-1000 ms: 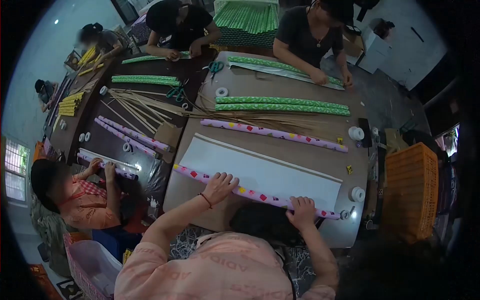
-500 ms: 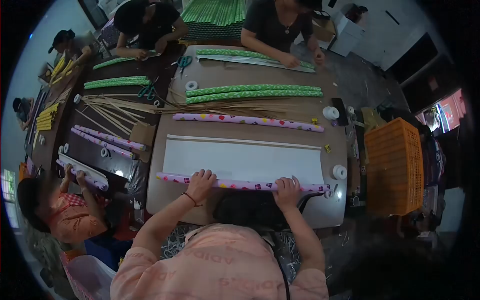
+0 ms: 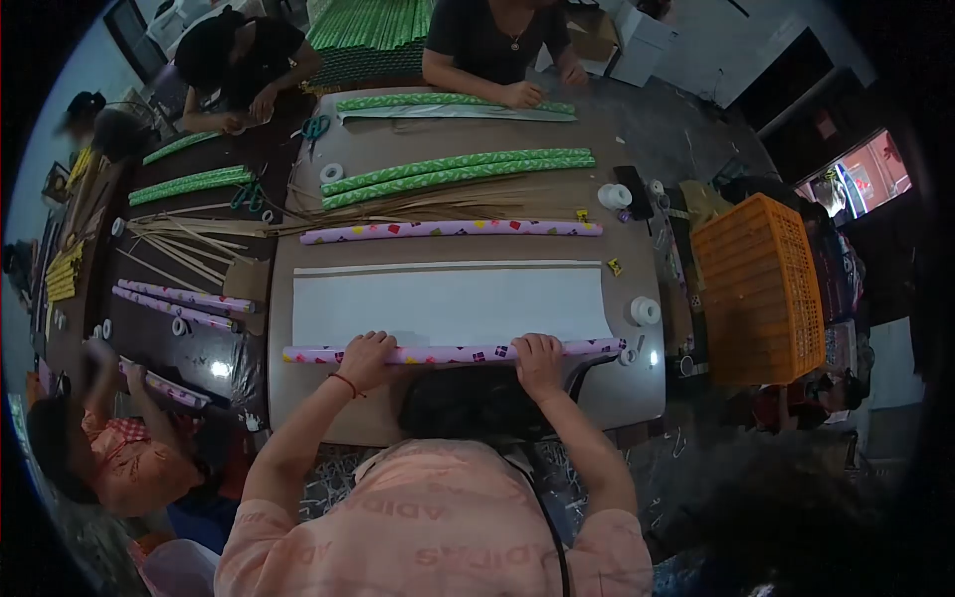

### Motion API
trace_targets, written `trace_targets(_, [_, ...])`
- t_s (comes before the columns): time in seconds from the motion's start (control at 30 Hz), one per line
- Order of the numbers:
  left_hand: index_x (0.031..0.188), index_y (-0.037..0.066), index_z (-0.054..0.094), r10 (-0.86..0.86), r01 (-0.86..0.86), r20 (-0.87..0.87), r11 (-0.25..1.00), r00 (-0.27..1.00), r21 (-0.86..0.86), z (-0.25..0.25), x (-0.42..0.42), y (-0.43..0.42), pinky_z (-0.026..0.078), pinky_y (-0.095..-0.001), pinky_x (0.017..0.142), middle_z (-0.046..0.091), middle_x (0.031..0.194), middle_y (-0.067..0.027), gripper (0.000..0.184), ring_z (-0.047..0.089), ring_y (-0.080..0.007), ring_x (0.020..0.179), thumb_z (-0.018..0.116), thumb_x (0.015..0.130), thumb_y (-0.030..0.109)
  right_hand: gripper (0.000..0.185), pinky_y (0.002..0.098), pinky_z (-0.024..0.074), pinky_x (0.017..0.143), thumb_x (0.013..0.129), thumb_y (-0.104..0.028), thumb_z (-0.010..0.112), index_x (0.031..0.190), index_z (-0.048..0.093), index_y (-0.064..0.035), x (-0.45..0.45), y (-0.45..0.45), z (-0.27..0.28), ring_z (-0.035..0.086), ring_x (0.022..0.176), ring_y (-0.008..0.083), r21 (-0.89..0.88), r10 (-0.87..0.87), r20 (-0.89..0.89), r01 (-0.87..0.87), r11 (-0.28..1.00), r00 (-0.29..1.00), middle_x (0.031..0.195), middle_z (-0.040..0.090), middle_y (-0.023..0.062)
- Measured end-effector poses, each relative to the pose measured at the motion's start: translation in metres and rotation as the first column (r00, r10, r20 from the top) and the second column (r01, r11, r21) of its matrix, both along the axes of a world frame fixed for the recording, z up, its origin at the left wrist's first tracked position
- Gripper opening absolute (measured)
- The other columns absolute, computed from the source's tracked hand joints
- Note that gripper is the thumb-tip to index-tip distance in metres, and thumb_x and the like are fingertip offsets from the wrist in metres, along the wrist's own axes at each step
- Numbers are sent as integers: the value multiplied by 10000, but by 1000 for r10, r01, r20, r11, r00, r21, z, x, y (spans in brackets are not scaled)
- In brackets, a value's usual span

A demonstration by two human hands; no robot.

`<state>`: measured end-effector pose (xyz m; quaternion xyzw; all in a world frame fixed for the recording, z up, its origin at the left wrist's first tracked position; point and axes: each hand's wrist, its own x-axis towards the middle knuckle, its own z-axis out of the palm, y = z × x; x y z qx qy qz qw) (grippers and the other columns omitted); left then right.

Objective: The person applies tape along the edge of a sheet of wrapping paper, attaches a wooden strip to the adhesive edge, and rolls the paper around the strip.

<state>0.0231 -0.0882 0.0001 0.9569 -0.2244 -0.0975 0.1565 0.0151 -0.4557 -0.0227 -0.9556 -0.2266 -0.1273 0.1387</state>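
A purple patterned roll of wrapping paper lies across the near side of the table. My left hand is closed over it left of the middle, fingers on top. Right of the middle, my right hand grips the same roll. Beyond the roll, the white underside of the unrolled sheet lies flat, with a narrow strip along its far edge. A finished-looking purple roll rests farther back. White tape rolls stand to the right.
Green patterned rolls, thin brown strips and scissors lie farther back. An orange crate stands at the right. Other people work across the table and at the left; one sits close on my left.
The view has shifted, so the table sits farther left and higher. Both hands stay on the purple roll, with my right fingers now lying over its top. The co-worker at left has moved their arms.
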Motion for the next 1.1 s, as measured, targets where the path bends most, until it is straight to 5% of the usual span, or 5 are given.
trace_targets(0.2, [924,106,588,68,-73,138,997,988,33,-3,-3,-11,476,-418,794,613,918,-76,237,603,-291,902,703,760,234,343,479,402,930,794,-28,710,1089,568,-131,3,1,16,529,1024,291,14,-70,-88,72,997,994,1041,529,81])
trace_targets(0.37, [882,128,568,85,-140,402,984,912,109,-25,-9,-5,452,-385,744,572,869,-47,139,575,-250,844,640,764,139,456,494,390,1008,795,-87,754,1201,550,-127,5,-9,12,517,1098,322,150,114,-208,-83,985,971,1153,536,106])
trace_targets(0.7, [956,135,598,109,-134,424,991,899,29,-32,-24,-4,431,-410,834,546,921,-68,136,534,-260,909,602,823,162,420,502,396,995,821,-75,731,1194,548,-141,2,-13,3,514,1124,317,97,93,-301,-67,993,949,1179,529,88])
trace_targets(0.9, [1065,107,609,143,-138,301,990,943,-39,-25,-33,-1,394,-429,912,582,969,-79,335,537,-273,958,683,804,305,400,490,402,977,832,-95,728,1185,553,-159,1,-12,4,514,1118,320,64,93,-301,-77,995,949,1148,521,84])
trace_targets(1.1, [1050,104,587,-9,-4,222,998,975,60,-19,-31,2,391,-439,895,589,949,-82,393,556,-271,939,726,761,331,410,491,402,966,855,-147,725,1226,551,-161,8,-21,-4,515,1116,325,35,126,-332,-121,992,935,1178,529,95])
